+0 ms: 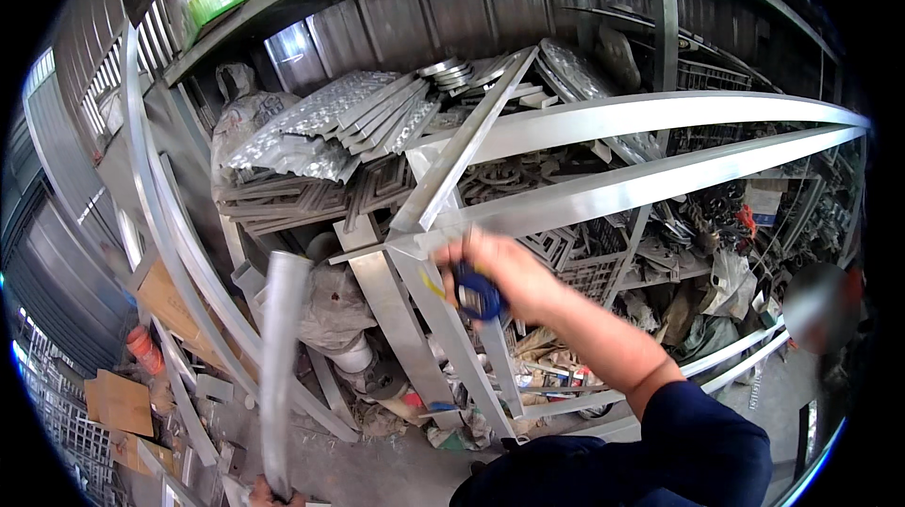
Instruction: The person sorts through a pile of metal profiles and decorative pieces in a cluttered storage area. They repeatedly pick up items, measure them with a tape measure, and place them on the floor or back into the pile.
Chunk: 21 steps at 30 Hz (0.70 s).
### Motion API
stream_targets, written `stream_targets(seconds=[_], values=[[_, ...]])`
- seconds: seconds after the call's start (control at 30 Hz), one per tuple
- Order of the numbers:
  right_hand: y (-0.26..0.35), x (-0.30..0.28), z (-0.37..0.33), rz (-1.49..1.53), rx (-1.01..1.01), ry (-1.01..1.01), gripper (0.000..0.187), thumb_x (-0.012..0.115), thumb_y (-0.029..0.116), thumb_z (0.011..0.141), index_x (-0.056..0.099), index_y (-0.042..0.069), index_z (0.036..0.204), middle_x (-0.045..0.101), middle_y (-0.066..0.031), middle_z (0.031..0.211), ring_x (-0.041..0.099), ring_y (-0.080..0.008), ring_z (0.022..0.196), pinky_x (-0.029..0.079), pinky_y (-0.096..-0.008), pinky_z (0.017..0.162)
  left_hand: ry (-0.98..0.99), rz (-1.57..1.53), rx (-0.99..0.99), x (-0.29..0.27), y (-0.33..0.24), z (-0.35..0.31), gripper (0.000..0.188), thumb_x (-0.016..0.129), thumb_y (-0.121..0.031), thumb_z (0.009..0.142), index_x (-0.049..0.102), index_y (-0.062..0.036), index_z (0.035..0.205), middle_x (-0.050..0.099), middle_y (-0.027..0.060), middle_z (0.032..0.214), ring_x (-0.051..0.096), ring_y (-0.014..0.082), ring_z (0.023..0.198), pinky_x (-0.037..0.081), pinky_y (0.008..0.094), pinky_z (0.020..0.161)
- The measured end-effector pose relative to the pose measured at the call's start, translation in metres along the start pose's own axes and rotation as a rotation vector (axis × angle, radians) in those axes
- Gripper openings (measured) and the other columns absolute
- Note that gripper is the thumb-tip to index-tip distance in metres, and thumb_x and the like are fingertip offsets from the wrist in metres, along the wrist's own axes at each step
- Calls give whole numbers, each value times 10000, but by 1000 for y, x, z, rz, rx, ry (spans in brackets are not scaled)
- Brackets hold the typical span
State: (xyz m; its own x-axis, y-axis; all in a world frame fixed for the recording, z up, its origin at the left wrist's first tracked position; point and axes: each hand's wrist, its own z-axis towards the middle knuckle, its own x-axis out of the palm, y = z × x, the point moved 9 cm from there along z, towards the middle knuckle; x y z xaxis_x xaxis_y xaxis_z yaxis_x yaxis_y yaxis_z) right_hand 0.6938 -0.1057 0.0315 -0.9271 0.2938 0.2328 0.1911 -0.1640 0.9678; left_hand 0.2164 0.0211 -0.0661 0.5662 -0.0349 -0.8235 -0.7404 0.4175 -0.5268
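Observation:
My right hand (504, 271) is closed around a dark blue tape measure (479, 294) beside the corner of a silver metal frame (415, 245). A bit of yellow tape shows at the left of its case, by the frame's upright. The fingertips are slightly blurred and lie close under the corner joint. At the bottom edge my left hand (275, 494), only partly in view, is closed on the lower end of a round-ended silver metal tube (283, 356). The tube stands nearly upright, left of the frame, and is smeared by motion.
Behind the frame, a shelf carries stacked patterned metal sheets (316, 121) and angled metal pieces (292, 201). Long curved-looking metal bars (156, 168) stand at left, near cardboard boxes (118, 403) and an orange-red cylinder (144, 350). Bags and scrap (726, 286) fill the right shelves.

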Motion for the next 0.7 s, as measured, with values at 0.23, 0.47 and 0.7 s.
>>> stream_targets(seconds=[0.23, 0.47, 0.7], values=[[40, 35, 51, 176, 46, -1, 476, 597, 455, 911, 601, 0, 1052, 660, -85, 838, 681, -170, 695, 544, -360, 407, -122, 333, 112, -52, -32, -27, 506, 774, -239, 686, 629, 6, 1105, 659, 208, 843, 637, 384, 748, 505, 482, 704], [9, 66, 69, 377, -82, 187, 377, 594, 255, 915, 601, -23, 1170, 678, -142, 958, 693, -202, 800, 618, -378, 565, -356, 364, 231, -70, -39, -38, 422, 641, -73, 528, 587, 4, 939, 512, 178, 700, 464, 382, 578, 380, 439, 534], [7, 84, 87, 425, -211, 353, 419, 633, 239, 911, 567, -9, 1242, 676, -132, 1016, 694, -205, 843, 628, -386, 619, -294, 344, 162, -91, -43, -30, 272, 595, -36, 530, 486, -11, 777, 440, 181, 571, 487, 415, 533, 398, 408, 503]])
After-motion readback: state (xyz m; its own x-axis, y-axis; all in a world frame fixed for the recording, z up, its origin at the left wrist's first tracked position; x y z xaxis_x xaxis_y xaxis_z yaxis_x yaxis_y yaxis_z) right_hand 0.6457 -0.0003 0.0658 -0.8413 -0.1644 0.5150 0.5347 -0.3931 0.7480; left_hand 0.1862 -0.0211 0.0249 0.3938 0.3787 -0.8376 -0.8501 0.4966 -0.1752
